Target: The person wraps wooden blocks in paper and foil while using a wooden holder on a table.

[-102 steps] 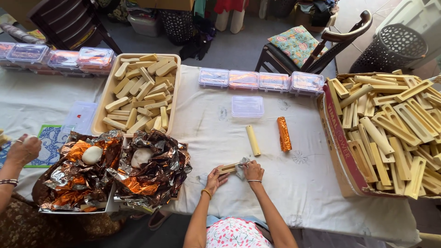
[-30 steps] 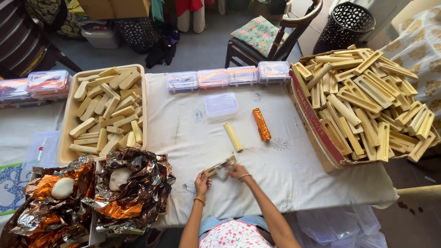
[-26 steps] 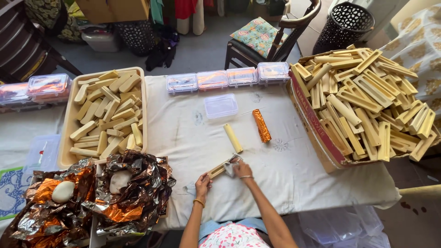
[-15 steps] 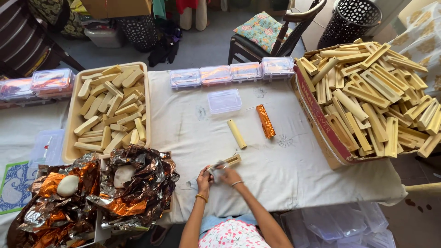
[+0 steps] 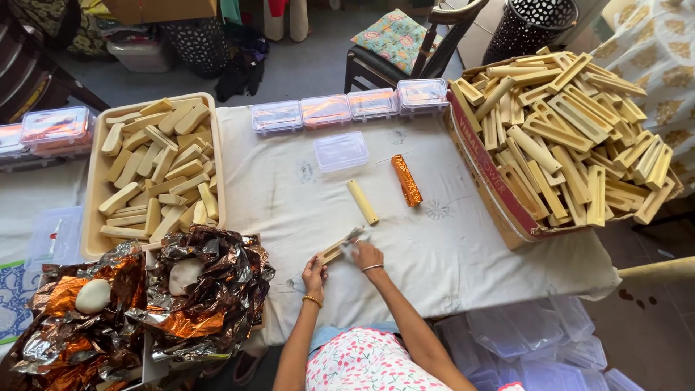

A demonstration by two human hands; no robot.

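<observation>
My left hand (image 5: 314, 272) grips one end of a pale wooden stick (image 5: 334, 251) on the white cloth (image 5: 449, 253). My right hand (image 5: 365, 255) presses a small rag (image 5: 352, 242) against it, fingers curled closed.

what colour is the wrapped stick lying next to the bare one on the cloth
Shiny copper-orange foil on the wrapped stick, beside the pale cream bare stick; head view.

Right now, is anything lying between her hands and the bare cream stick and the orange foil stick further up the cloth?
Nothing visible does. The left hand and right hand hold a cream piece; only bare white cloth separates them from the cream stick and foil-wrapped stick.
</observation>
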